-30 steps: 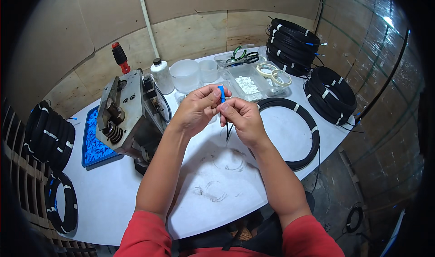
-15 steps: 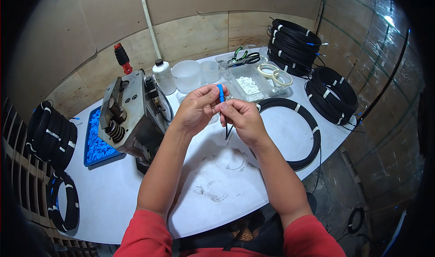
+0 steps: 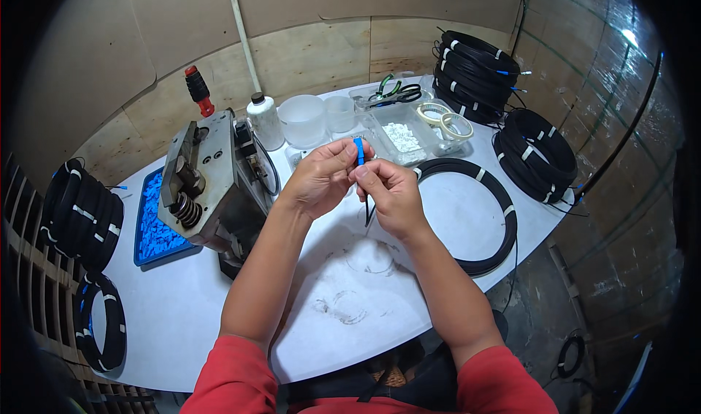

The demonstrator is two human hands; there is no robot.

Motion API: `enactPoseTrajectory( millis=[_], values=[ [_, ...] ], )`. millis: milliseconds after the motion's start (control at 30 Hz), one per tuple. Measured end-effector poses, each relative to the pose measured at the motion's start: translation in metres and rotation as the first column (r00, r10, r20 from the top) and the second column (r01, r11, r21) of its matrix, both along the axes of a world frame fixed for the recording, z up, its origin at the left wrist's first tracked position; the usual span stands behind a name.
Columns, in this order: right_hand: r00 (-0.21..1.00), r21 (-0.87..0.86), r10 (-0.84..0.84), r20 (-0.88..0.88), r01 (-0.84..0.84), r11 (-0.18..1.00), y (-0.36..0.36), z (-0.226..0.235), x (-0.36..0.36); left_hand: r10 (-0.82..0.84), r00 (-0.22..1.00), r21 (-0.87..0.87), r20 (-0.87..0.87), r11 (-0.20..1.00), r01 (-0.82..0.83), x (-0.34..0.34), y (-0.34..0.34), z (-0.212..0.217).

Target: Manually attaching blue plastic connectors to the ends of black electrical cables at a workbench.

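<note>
A small blue connector (image 3: 359, 152) is held upright above the middle of the table, between both hands. My left hand (image 3: 321, 179) pinches its upper part between thumb and fingers. My right hand (image 3: 393, 197) is closed at its lower end, where a black cable (image 3: 367, 212) hangs down below the fingers. The fingers cover part of the connector and the point where the cable meets it. Just right of my right hand lies a flat coil of black cable (image 3: 509, 226), bound with white tape.
A metal press (image 3: 212, 166) stands left, beside a blue tray (image 3: 168, 257) of blue connectors. Behind my hands are a white bottle (image 3: 266, 125), plastic tubs (image 3: 302, 122), a bin of white pieces (image 3: 400, 142), tape rolls (image 3: 457, 125) and scissors (image 3: 401, 96). Cable coils (image 3: 475, 78) stack at both sides.
Both hands keep their grip on the blue connector and cable. The connector has shifted only very slightly, along with a small shift of the whole view.
</note>
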State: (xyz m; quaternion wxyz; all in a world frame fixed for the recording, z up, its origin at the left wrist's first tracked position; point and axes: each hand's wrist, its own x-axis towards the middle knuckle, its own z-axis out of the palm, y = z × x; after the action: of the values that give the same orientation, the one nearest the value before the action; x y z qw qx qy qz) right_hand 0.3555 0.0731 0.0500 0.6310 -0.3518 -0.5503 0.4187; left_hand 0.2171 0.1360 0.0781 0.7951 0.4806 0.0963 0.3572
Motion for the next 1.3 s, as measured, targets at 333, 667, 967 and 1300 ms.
enactPoseTrajectory(
  millis=[333, 667, 967, 1300],
  values=[
    [0.995, 0.115, -0.08, 0.06, 0.073, 0.991, -0.012, 0.007, -0.008, -0.06, 0.995, 0.027, 0.074, 0.998, 0.058, -0.002, 0.002, -0.005],
    [0.993, 0.13, -0.111, 0.032, 0.106, 0.986, -0.012, 0.008, -0.007, -0.181, 0.977, 0.028, 0.113, 0.983, 0.179, -0.002, 0.006, -0.013],
    [1.0, 0.085, -0.011, -0.022, 0.013, 0.996, -0.01, 0.008, 0.0, -0.068, 0.99, -0.017, 0.122, 0.997, 0.071, -0.002, -0.002, -0.001],
    [0.995, 0.018, 0.012, 0.102, -0.014, 1.0, -0.008, 0.004, -0.002, 0.054, 0.993, 0.124, 0.103, 0.99, -0.067, -0.012, 0.005, 0.006]
  ],
)
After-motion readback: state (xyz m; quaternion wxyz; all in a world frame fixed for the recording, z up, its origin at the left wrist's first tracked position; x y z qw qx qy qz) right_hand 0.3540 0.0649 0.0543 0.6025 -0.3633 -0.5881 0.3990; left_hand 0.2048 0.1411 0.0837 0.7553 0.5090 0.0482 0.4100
